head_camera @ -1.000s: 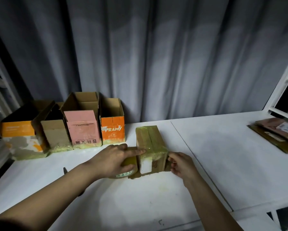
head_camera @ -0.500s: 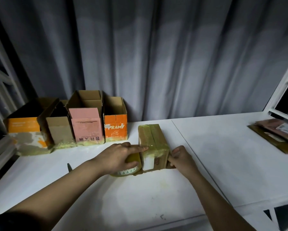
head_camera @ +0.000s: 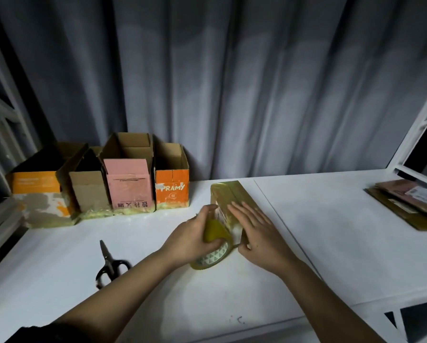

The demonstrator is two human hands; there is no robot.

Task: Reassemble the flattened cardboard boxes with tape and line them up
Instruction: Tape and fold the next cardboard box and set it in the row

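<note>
- Left hand (head_camera: 191, 240) grips tape roll (head_camera: 213, 246); right hand (head_camera: 257, 233) flat, fingers straight, on box (head_camera: 234, 196).
- I count four boxes lined up (head_camera: 101, 179); flattened stack (head_camera: 407, 206) remains, I judge.

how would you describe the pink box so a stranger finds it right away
Look at the row of open boxes against the grey curtain, at the table's far left. The pink box is third from the left, the only pink one, with upside-down black characters.
</note>
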